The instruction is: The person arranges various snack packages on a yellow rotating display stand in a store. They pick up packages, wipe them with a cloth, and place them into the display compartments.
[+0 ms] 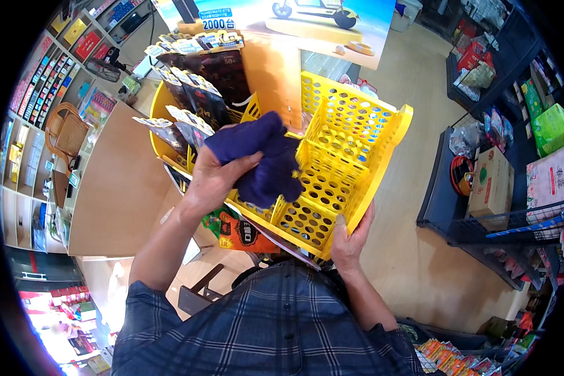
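My left hand [207, 181] grips a bunched dark purple cloth [269, 162] over the middle of a yellow perforated plastic basket [378, 164]. The thumb presses across the cloth, which hides part of the basket's dividers behind it. My right hand [350, 242] holds the basket's near right corner, thumb on the inner side of the rim and fingers around the outside. The basket is split into several compartments by thin dividers. Those on the right show bare perforated floors. Dark snack packets [204, 101] with printed header tops stand in the left compartments.
An orange packet [244, 232] hangs below the basket. At left curves a wooden counter [108, 188], with a wicker chair [66, 129] behind it. A printed poster board [310, 23] stands beyond the basket. Dark shelving with a cardboard box [491, 185] lines the right side.
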